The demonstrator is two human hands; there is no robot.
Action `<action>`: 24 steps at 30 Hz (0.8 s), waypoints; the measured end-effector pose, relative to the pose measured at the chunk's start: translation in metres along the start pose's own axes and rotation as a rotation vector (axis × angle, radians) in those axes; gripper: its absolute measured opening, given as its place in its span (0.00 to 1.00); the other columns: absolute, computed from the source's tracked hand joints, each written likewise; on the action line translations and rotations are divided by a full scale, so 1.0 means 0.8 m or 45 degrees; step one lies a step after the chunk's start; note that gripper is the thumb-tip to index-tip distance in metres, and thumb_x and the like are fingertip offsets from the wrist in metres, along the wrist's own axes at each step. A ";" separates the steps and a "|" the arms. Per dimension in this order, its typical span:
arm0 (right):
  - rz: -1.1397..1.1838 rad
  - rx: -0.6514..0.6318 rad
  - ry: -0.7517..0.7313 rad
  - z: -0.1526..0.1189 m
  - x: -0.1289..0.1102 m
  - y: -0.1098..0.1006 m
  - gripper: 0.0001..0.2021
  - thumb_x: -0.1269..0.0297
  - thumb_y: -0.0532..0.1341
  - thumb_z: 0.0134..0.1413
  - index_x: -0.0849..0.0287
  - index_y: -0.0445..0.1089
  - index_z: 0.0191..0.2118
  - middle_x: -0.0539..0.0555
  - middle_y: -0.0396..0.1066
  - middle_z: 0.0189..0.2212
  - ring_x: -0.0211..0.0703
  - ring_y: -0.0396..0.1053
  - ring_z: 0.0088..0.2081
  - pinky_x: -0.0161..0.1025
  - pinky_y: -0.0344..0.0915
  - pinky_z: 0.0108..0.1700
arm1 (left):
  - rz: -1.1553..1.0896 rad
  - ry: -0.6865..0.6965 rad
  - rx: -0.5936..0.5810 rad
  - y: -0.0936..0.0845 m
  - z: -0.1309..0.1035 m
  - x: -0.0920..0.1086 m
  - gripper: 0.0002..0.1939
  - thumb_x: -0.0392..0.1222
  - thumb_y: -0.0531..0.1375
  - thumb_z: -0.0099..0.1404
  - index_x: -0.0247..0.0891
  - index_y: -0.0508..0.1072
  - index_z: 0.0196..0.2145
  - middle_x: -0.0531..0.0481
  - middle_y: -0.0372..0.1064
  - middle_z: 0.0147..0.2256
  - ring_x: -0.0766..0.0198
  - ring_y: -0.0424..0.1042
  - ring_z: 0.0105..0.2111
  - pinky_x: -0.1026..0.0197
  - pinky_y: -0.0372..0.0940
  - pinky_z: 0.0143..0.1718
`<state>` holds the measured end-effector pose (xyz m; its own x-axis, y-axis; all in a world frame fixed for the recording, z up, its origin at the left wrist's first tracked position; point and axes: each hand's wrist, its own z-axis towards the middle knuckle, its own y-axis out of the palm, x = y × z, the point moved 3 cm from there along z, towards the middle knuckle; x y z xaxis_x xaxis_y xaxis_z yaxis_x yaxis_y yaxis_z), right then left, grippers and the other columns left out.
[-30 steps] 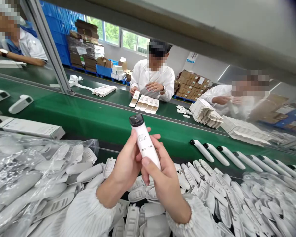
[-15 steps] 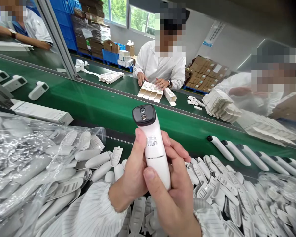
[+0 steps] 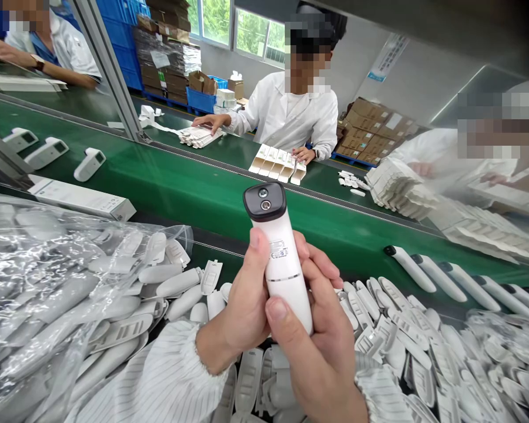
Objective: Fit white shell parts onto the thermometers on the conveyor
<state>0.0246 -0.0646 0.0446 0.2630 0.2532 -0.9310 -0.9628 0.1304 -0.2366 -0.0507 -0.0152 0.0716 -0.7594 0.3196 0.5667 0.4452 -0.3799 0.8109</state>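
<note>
A white infrared thermometer (image 3: 286, 258) with a glossy black sensor end stands tilted between my hands, its label and a silver band facing me. My left hand (image 3: 242, 294) is closed round its left side, thumb along the body below the black end. From the right, my right hand (image 3: 321, 329) wraps the lower part, its thumb pressed on the front near the bottom. Beneath and around both hands lie many loose white plastic covers (image 3: 249, 382).
Clear plastic bags of white parts (image 3: 48, 294) lie at left. Thermometers (image 3: 412, 270) ride on the green conveyor belt (image 3: 194, 188), near a white box (image 3: 83, 197). Across it, a co-worker (image 3: 291, 111) handles open cartons (image 3: 271, 163). A metal post (image 3: 110, 70) rises at left.
The thermometer and both hands have shifted slightly right in view. Thermometers on the belt have moved right. The co-worker opposite has reached one hand to the flat cartons.
</note>
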 end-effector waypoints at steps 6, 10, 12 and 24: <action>0.069 0.024 0.072 0.001 -0.001 -0.001 0.30 0.56 0.64 0.56 0.42 0.60 0.64 0.53 0.66 0.59 0.61 0.64 0.59 0.58 0.69 0.55 | 0.023 -0.002 0.003 -0.001 0.000 0.000 0.28 0.70 0.50 0.64 0.40 0.67 0.33 0.47 0.72 0.33 0.55 0.74 0.35 0.51 0.72 0.38; 0.047 0.052 0.067 0.001 0.000 -0.002 0.33 0.56 0.65 0.54 0.46 0.59 0.65 0.55 0.67 0.57 0.61 0.65 0.58 0.56 0.71 0.53 | 0.038 0.005 0.008 0.000 -0.001 0.000 0.28 0.70 0.51 0.64 0.40 0.68 0.34 0.47 0.72 0.33 0.56 0.74 0.35 0.50 0.72 0.39; 0.018 0.066 0.053 0.000 0.000 -0.002 0.33 0.56 0.65 0.54 0.47 0.59 0.65 0.55 0.67 0.57 0.61 0.65 0.58 0.55 0.71 0.53 | 0.039 0.008 0.012 0.000 -0.002 0.000 0.28 0.70 0.51 0.64 0.39 0.68 0.34 0.46 0.72 0.33 0.56 0.74 0.35 0.50 0.73 0.39; 0.094 0.050 0.058 0.010 -0.006 -0.001 0.27 0.53 0.63 0.57 0.47 0.63 0.62 0.56 0.68 0.54 0.57 0.67 0.54 0.52 0.72 0.50 | 0.022 0.013 0.049 -0.004 0.002 -0.004 0.27 0.69 0.53 0.64 0.39 0.67 0.33 0.47 0.72 0.33 0.56 0.74 0.35 0.53 0.72 0.39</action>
<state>0.0246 -0.0587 0.0517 0.1879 0.2200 -0.9572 -0.9761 0.1504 -0.1570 -0.0489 -0.0135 0.0671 -0.7561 0.3044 0.5794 0.4762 -0.3514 0.8061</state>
